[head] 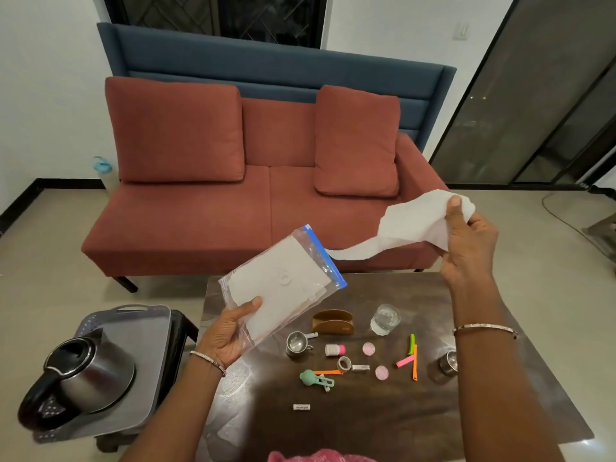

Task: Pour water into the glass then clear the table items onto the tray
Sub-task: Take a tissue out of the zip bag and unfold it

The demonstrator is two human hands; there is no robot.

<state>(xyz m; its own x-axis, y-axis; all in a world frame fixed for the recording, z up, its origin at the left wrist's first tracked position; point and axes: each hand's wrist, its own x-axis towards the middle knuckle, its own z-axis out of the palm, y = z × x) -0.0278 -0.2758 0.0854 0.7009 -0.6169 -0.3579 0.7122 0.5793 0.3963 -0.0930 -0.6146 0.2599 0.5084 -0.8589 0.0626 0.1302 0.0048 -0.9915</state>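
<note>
Two hands busy: left hand (224, 338) grips a slippery plastic bag (283, 288); right hand (466, 241) pinches a soft, limp tissue (406, 225) by its top.

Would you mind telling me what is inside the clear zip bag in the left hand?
Through the clear zip bag, folded white paper sheets show. Their count is hidden, since they overlap and the left hand covers one corner.
</note>
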